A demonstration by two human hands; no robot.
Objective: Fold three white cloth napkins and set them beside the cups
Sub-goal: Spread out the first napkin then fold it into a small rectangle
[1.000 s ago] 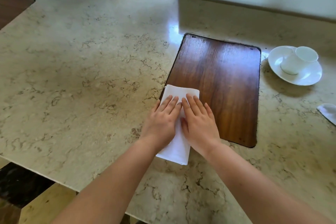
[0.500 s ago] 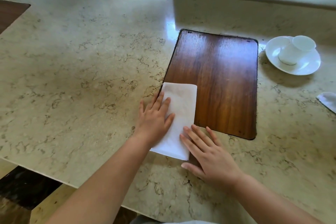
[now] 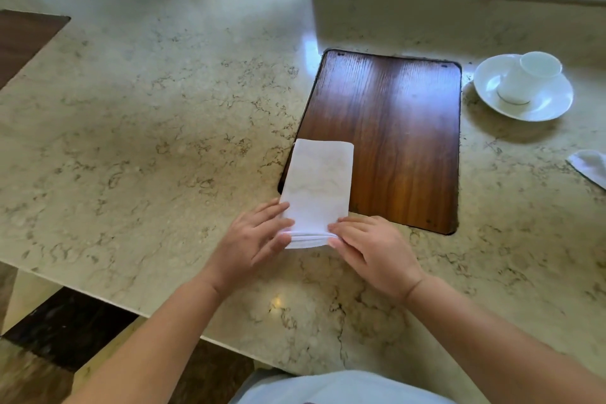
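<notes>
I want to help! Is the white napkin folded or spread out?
Folded. The white cloth napkin is a narrow strip, with stacked layers showing at its near edge.

left hand: fingers pinching | right hand: fingers pinching

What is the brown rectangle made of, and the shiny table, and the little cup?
Brown rectangle: looks like varnished wood, with streaky grain lines.
Table: polished stone, probably marble, with dark veins and glare.
Cup: glossy white, likely porcelain, on a matching saucer.
</notes>
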